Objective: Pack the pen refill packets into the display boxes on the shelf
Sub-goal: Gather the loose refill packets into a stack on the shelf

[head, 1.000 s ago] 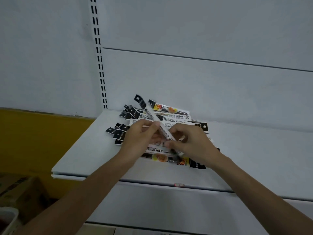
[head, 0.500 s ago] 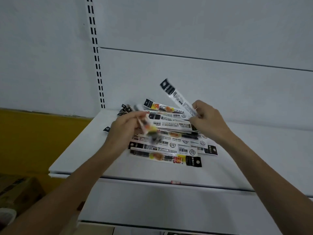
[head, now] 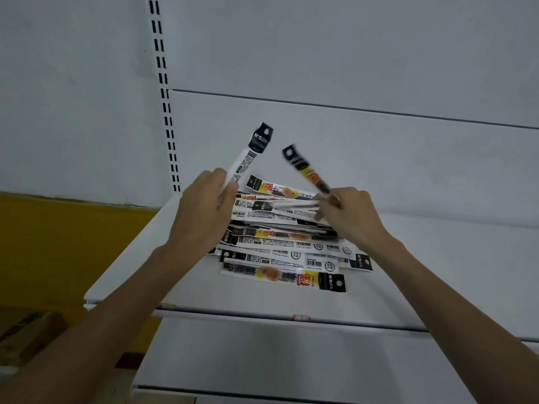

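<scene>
Nearest the camera, two bare forearms reach up and forward from the bottom corners of the view toward a white metal shelf [head: 122,275]. At the lower left, below the shelf's left end, the blurred top of a brown cardboard box [head: 26,330] shows against a yellow wall panel [head: 67,243].

On the shelf, near its left end and running back from just behind its front edge toward its rear edge, lies a loose pile of long, narrow pen refill packets [head: 287,249] in clear plastic with black header tabs, white barcode labels and yellow-orange print. They lie mostly crosswise, overlapping one another. The front packet lies closest to the shelf's front edge, its black tab pointing right.

The left hand [head: 201,217] is over the left side of the pile. Its grip is closed around the lower part of a white-labelled refill packet with a black hang tab [head: 250,153], which stands tilted, tab uppermost, clear of the pile.

The right hand [head: 347,214] is over the back right part of the pile. Its grip pinches the lower end of a second packet, black and yellow [head: 306,170], blurred, which leans up and to the left with its black tab on top. The two raised tabs are near each other but apart.

Behind the shelf rises a white back panel [head: 350,53] with a horizontal seam, and to the left a slotted upright [head: 164,91].
</scene>
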{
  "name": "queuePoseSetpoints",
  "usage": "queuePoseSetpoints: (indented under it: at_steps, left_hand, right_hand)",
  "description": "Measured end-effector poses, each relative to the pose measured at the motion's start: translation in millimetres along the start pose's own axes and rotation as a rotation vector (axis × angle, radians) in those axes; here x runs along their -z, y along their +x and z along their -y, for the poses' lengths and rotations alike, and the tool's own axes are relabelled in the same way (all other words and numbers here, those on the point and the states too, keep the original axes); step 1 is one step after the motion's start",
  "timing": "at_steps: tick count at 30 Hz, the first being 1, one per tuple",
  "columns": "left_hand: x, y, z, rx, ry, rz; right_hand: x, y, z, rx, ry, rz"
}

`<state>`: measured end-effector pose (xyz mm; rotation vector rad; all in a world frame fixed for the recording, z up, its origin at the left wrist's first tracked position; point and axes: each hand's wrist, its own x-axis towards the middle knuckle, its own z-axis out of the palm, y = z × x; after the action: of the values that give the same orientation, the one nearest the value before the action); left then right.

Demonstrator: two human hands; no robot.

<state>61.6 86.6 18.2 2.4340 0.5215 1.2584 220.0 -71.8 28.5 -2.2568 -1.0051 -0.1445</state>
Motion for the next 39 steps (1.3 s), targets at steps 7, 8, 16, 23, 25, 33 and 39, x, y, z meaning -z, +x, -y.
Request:
queuePoseSetpoints:
  at_steps: [7,8,16,23,25,33,39]
  left_hand:
    - [-40.9,15.0,-20.4,0.101,-0.015,0.357]
    - [-47.7,17.5,-24.4,0.087,0.018,0.386]
    - [-81.7,27.2,-40.1,0.044,0.291,0.402]
    - [-63.1,37.7,-29.9,0.277,-0.186,0.218]
    - [-48.8,39.5,-21.8,0.303,-0.288,0.163]
    - [0.1,20.4,22.4,0.524,-0.418,0.065]
    - [13.6,9.4,43.5,0.557,-0.395,0.076]
  right_hand:
    - [12.2,-11.1,-4.2,-0.041,0.141,0.007]
    - [13.9,-11.4,-7.1,-0.042,0.121,0.022]
    - [20.6,-15.0,-22.9,-0.038,0.136,0.058]
    - [24.9,-10.4,-22.0,-0.078,0.215,0.024]
    - [26.1,-6.1,-19.7,-0.052,0.214,0.01]
    - [-9.7,22.1,23.0,0.146,-0.029,0.236]
    - [-31.8,35.8,34.9,0.325,-0.301,0.338]
